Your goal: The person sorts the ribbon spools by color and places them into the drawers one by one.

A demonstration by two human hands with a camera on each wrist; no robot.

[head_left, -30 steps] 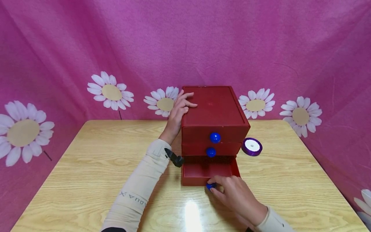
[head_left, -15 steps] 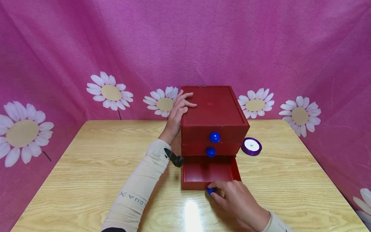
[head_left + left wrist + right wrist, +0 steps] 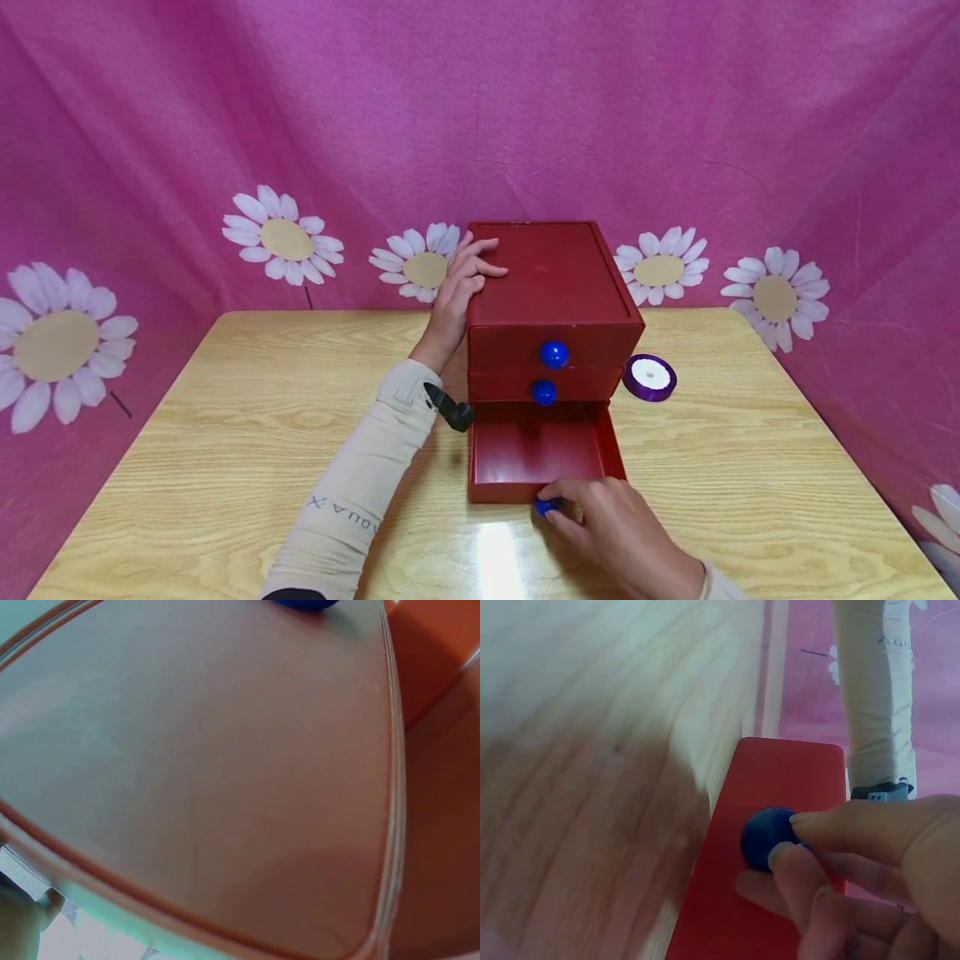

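Observation:
A red cabinet (image 3: 551, 275) of three drawers, each with a round blue knob, stands on the wooden table. Its bottom drawer (image 3: 532, 457) is pulled out, with a bare red floor. My right hand (image 3: 618, 525) pinches that drawer's blue knob (image 3: 767, 836) between thumb and fingers, as the right wrist view shows up close. My left hand (image 3: 456, 292) rests at the cabinet's upper left edge, fingers spread over the top. Above the drawer, the top knob (image 3: 554, 355) and the middle knob (image 3: 543, 392) sit on shut drawers.
A roll of purple ribbon (image 3: 649, 377) on a white spool lies on the table (image 3: 720, 450) to the right of the cabinet. Behind the table hangs a pink cloth (image 3: 420, 108) printed with white daisies.
My right hand has drawn the bottom drawer further out toward me, so more of its floor shows. The left hand stays in place on the cabinet.

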